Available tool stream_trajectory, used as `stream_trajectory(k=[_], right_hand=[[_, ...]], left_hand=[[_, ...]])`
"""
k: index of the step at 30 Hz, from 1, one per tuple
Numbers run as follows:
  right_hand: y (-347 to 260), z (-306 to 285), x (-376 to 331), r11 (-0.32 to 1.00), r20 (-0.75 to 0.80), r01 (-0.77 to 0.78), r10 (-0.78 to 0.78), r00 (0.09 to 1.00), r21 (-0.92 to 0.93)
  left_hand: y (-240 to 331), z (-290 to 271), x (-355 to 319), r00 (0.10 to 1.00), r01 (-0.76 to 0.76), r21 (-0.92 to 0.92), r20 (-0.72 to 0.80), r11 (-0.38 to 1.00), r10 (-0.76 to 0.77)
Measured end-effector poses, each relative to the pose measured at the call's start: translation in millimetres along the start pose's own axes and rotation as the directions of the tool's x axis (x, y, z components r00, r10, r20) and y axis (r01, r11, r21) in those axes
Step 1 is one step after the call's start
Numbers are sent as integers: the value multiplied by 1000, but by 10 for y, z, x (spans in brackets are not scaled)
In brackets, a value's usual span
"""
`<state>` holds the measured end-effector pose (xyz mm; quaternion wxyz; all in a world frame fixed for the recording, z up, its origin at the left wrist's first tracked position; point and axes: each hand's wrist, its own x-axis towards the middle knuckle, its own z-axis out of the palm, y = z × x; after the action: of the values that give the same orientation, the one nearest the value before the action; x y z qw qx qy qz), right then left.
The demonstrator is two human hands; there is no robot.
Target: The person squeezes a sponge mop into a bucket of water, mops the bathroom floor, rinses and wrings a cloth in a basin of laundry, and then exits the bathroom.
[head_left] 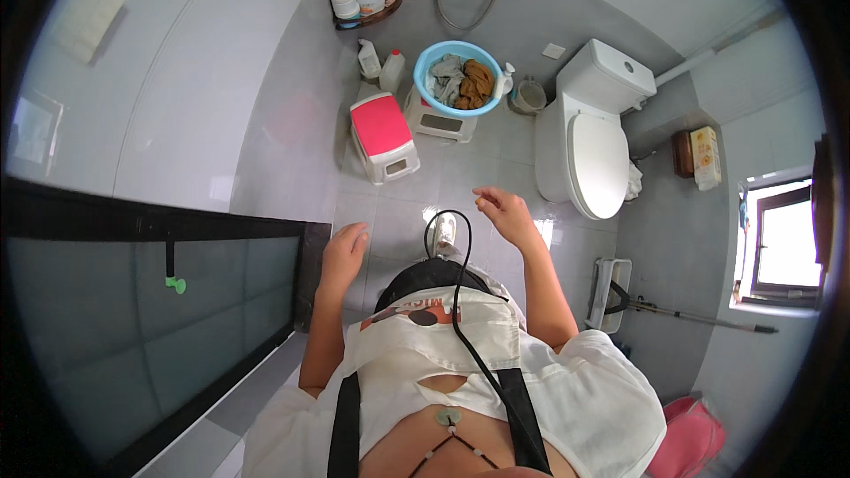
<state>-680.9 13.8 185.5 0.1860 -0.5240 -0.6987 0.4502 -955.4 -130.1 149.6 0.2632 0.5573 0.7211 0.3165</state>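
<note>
Both of my hands hang in the air in front of my body, above the tiled floor. My left hand is open and holds nothing, its fingers loosely stretched and its thumb apart. My right hand is also empty, with the fingers loosely bent and apart. Ahead of them a light blue basin rests on a low white stool. Grey cloth and brown cloth lie in the basin. A stool with a red top stands left of it. Neither hand touches any of these.
A white toilet with its lid down stands at the right. White bottles and a corner shelf are at the far left. A grey bucket sits beside the basin. A mop leans at the right; a black-framed glass door is left.
</note>
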Motion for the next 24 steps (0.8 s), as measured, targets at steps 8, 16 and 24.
stream_trajectory(k=[8, 16, 24], right_hand=[[250, -576, 1204, 999, 79, 17, -14, 997, -41], [497, -967, 2024, 999, 91, 12, -9, 996, -40], [696, -876, 2366, 998, 120, -61, 58, 991, 22]], left_hand=[[390, 508, 1117, 1000, -3, 11, -20, 1000, 3], [731, 854, 1956, 1000, 6, -2, -18, 1000, -6], [617, 923, 2407, 995, 4, 4, 101, 1000, -4]])
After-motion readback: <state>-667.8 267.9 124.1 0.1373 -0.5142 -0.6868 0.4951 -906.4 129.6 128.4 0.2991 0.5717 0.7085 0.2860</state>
